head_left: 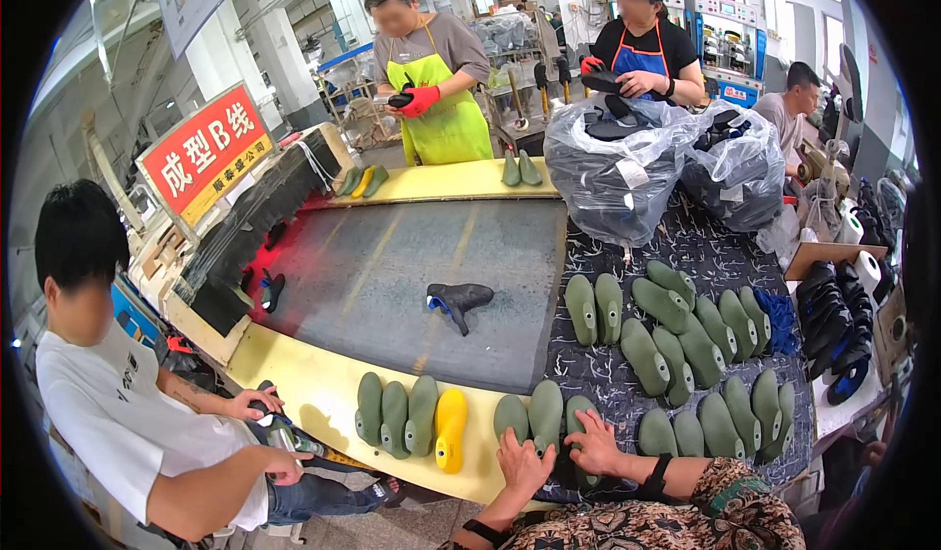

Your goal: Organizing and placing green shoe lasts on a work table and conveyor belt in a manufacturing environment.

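Observation:
Near the front edge, a short row of green shoe lasts [545, 408] lies soles up across the seam of the yellow ledge and the dark patterned cloth. My left hand [527, 464] has its fingers bent against the heel end of the middle last. Just to its right, my right hand [594, 446] curls its fingers around the lower part of another green last [578, 411]. Both hands cover the heel ends, so the exact finger contact is partly hidden. Left of my hands, several green lasts [394, 415] and a yellow last [450, 430] lie side by side.
A grey conveyor belt [333, 285] carries a black shoe upper [459, 301]. More green lasts [720, 329] cover the patterned cloth [588, 246] at right, below bulging plastic bags [613, 177]. Two people work across the belt; a person in white [127, 403] stands at left.

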The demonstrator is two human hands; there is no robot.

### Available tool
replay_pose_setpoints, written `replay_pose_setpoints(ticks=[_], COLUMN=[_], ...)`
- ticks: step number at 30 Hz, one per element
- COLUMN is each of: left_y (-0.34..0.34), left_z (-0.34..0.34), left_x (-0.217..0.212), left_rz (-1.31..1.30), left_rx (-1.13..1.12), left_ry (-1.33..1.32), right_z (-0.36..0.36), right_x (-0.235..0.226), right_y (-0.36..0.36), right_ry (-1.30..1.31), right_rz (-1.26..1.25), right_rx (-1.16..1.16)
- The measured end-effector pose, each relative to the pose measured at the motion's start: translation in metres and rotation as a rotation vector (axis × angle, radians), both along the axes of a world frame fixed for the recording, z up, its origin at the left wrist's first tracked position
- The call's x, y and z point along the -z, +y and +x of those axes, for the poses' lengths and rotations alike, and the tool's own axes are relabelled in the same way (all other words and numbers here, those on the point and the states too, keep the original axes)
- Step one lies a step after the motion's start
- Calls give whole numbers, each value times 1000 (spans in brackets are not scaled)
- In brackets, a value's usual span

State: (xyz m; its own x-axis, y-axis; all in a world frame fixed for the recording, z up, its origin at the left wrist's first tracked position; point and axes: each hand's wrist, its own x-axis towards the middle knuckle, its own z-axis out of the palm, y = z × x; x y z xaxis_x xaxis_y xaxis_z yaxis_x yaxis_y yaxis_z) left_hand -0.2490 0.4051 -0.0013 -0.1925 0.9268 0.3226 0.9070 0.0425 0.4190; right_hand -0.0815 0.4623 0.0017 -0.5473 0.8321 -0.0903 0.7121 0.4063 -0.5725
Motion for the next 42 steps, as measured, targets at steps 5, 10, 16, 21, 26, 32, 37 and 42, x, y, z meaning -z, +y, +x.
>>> replay_pose_setpoints(ticks=[5,10,16,21,26,32,37,42], left_y=[0,0,0,-1,-2,-2,0,-2], left_z=[2,1,1,0,3,3,2,1], left_x=[-7,-5,-6,-1,-4,-6,-4,-2], left_rz=[17,17,20,-65,-54,-67,-69,-62], left_rx=[-2,-13,-2,-16,-17,-35,-28,-39], left_ry=[50,59,50,-1,-14,-6,-19,-50], right_z=[0,-1,0,-1,0,-1,-1,-5], right_x=[-2,-1,3,2,3,8,10,3], right_y=[0,-1,1,0,-1,-1,0,-1], right_ry=[16,18,38,13,16,4,38,29], right_rz=[-12,-8,-15,-2,6,75,65,43], right_rx=[5,1,9,6,6,12,25,24])
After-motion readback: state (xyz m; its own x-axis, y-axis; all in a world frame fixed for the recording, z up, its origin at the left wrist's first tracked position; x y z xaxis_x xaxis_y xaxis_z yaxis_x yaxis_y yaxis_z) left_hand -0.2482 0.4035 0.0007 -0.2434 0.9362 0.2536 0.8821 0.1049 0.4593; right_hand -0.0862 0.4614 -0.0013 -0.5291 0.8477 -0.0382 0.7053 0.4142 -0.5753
